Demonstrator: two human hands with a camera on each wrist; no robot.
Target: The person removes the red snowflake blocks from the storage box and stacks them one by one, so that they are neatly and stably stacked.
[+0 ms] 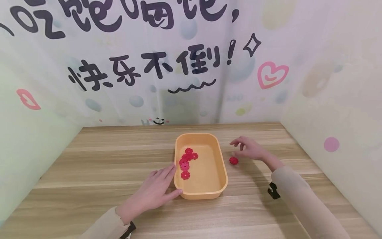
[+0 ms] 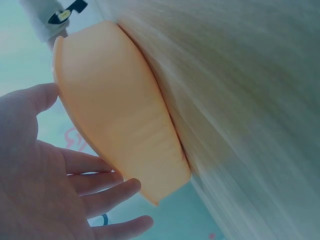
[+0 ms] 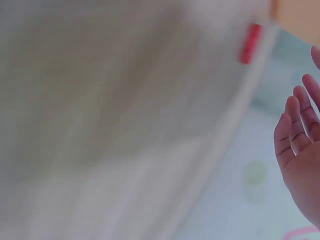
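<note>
Wood-grain desk [image 1: 104, 172], walled in by pale printed backdrop [image 1: 179, 66] with dark lettering. Orange tub [image 1: 209, 189] near the desk's middle, several red flower discs [image 1: 186, 161] lying along its left inner side. Left hand [image 1: 156, 191] flat on the desk, straight fingers touching the tub's left wall, gripping nothing; same seen from the left wrist, palm [image 2: 40, 170] beside the tub [image 2: 120, 115]. Right hand [image 1: 247, 147] just right of the tub, toward the desk's right edge, fingers loosely relaxed, holding nothing. One red disc [image 1: 233, 160] on the desk, close under that hand, apart from it.
</note>
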